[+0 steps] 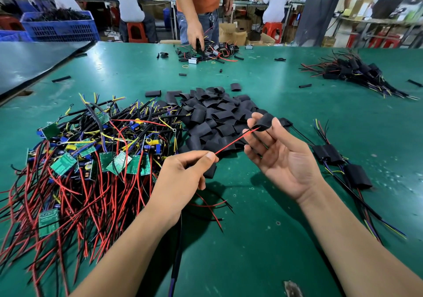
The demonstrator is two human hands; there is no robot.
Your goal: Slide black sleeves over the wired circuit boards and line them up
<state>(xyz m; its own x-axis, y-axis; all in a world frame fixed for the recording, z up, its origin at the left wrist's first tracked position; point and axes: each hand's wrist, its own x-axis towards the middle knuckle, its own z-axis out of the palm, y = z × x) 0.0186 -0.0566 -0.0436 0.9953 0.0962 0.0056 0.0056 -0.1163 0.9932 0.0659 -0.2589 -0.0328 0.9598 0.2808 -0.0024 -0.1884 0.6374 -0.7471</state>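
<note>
While the left hand (190,173) is pinching the red wire (235,140) between thumb and forefinger at centre frame, the right hand (283,159) is gripping one black sleeve (263,122) at its fingertips. Its palm is turned up, just right of centre, lifted off the green surface (251,228). The wire is running taut into the sleeve mouth. The board on that wire isn't showing. It's possibly behind the right fingers, can't tell.

Risks, as I'm reading it:
- Wire is being held by a thin pinch. Pulling harder could be slipping it out or straining the solder joint.
- Sleeve is looking soft and flattened. If the mouth is collapsing, board corners will be snagging at entry.
- Other leads may be bunching at the mouth instead of following the red one through.
- Loose leads beside the bare-board pile (91,157) at left are lying just below the left hand. Dragging could be pulling neighbours along.

Orientation: the sleeve's long axis is running with the wire, lower left to upper right, with the open mouth facing lower left toward the left hand. The wire is lying on the same diagonal.

Spare sleeves (215,115) are heaped just beyond the hands, centre. Finished sleeved boards (343,166) are lying at right, side by side, leads trailing toward lower right.
</note>
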